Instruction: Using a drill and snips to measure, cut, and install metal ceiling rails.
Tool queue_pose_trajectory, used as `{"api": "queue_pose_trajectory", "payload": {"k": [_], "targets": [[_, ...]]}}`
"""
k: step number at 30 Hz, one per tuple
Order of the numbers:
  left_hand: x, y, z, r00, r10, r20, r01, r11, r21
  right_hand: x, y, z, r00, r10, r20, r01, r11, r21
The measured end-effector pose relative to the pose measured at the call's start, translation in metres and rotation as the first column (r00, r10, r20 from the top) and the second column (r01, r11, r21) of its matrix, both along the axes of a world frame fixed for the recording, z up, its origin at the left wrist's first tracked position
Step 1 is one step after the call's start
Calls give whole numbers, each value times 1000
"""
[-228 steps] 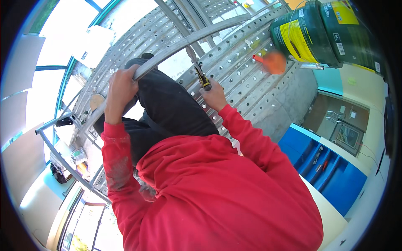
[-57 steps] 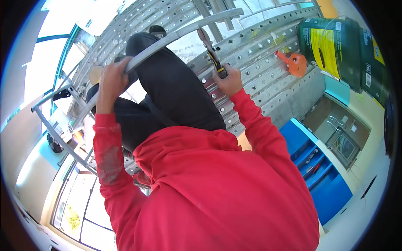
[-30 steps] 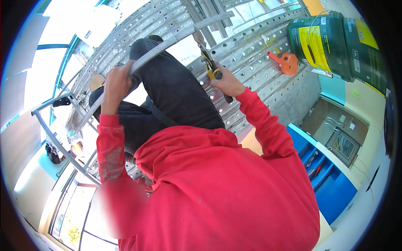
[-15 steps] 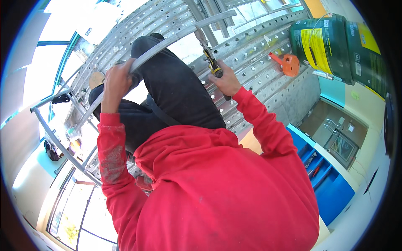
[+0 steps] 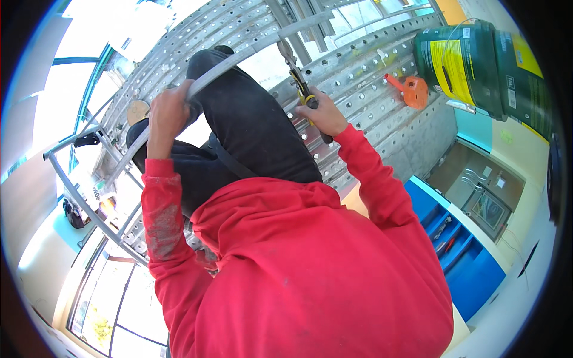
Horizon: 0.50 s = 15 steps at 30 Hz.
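A long grey metal channel (image 5: 230, 64) runs diagonally across my dark-trousered legs, from lower left to upper right. My left hand (image 5: 169, 113) is wrapped round it beside my knee. In my right hand (image 5: 327, 114) are tin snips (image 5: 291, 59) with black and yellow handles, fingers closed round the grips. The snips' jaws point up at the channel's lower edge, close to its far part. Whether the blades are biting the metal I cannot tell.
I sit on a perforated metal scaffold platform (image 5: 358, 71). An orange chalk-line bottle (image 5: 413, 92) lies to the right, before green buckets (image 5: 444, 65). A scaffold frame (image 5: 83, 200) stands at left; a blue compartmented unit (image 5: 471, 280) is below right. More metal channels (image 5: 304, 30) lie beyond.
The channel's far end has shifted slightly up and left. My right hand has moved a little, and the snips' handles have turned slightly in it. My left hand keeps its grip.
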State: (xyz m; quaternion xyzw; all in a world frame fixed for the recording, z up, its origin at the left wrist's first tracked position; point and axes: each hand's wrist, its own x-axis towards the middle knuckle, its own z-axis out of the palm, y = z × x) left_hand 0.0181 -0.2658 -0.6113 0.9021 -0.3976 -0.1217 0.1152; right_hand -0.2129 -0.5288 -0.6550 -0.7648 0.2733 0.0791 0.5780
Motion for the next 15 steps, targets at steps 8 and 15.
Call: {"api": "queue_pose_trajectory", "payload": {"k": [8, 15], "targets": [[7, -4, 4, 999, 25, -41, -24, 999, 24, -18, 1, 5, 991, 20, -134, -41, 986, -162], [22, 7, -14, 992, -1, -128, -9, 997, -77, -4, -3, 5, 980, 64, -189, -99, 979, -180]]}}
